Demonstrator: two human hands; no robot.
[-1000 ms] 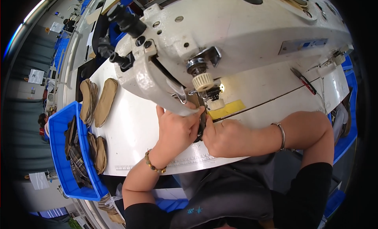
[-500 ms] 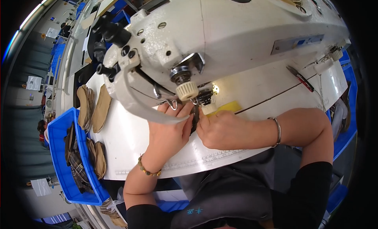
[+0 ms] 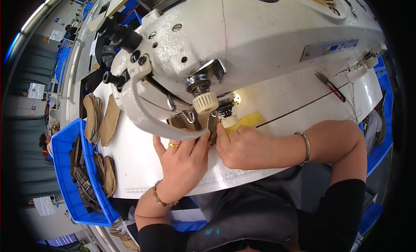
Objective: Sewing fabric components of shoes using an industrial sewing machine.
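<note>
Mid-frame: brown fabric (image 3: 202,121) touched by left hand (image 3: 184,163), fingers part-spread; right hand (image 3: 245,148) curled beside; whether pinched cannot be told. Best guided flat, evenly.

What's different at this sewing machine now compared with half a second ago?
The left hand has drawn back toward the person and its fingers have spread, baring a gold-coloured ring and more of the brown piece. Whether it let go is unclear. The right hand, sewing machine and blue bin stayed about as they were.
</note>
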